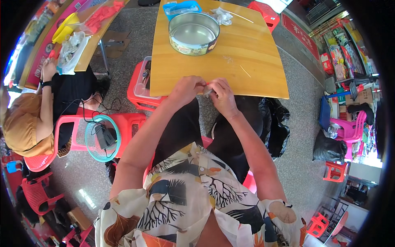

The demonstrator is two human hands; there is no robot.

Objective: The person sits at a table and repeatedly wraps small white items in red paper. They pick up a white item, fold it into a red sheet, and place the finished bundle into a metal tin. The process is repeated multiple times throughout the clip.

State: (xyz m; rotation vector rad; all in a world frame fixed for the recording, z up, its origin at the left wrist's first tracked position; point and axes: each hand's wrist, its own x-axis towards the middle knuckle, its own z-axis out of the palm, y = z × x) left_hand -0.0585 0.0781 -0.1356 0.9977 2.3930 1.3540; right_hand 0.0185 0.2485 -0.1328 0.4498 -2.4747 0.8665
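Just over the near edge of the wooden table [255,61], my two hands meet with their fingertips close together. My left hand [186,89] is closed in a pinch. A tiny reddish bit shows at its fingertips, too small to name. My right hand [223,98] is closed as well, its fingers curled round a small greyish, see-through piece [207,90] whose kind I cannot make out. Beyond them on the tabletop stands an open round metal tin [193,44]. A thin pale stick [245,71] lies to the right, near some small whitish crumbs.
A blue basket [169,9] and a crumpled clear plastic bag [222,16] lie at the table's far side. Left of the table, a clear box [145,86] rests on a red stool [135,88]. Another person [31,119] sits left, beside a chair holding a turquoise basket [103,158].
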